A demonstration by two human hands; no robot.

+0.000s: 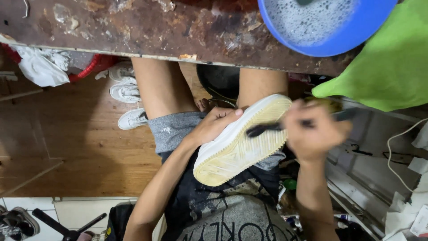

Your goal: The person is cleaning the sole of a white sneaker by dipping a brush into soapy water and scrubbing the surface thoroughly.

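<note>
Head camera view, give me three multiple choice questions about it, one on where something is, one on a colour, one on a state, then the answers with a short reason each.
1. Where is the white sneaker being brushed?
A. On the workbench
B. Over the person's lap, in the left hand
C. On the wooden floor

2. What colour is the basin on the workbench?
A. Blue
B. Red
C. Yellow

3. Which way is the held sneaker turned?
A. Sole facing up toward the camera
B. Sole flat on the floor
C. Inside the basin

Answers:
1 B: the left hand grips its side above the grey shorts.
2 A: its rim is blue, with foamy water inside.
3 A: the yellowed tread shows, with the dark brush in the right hand on it.
</note>
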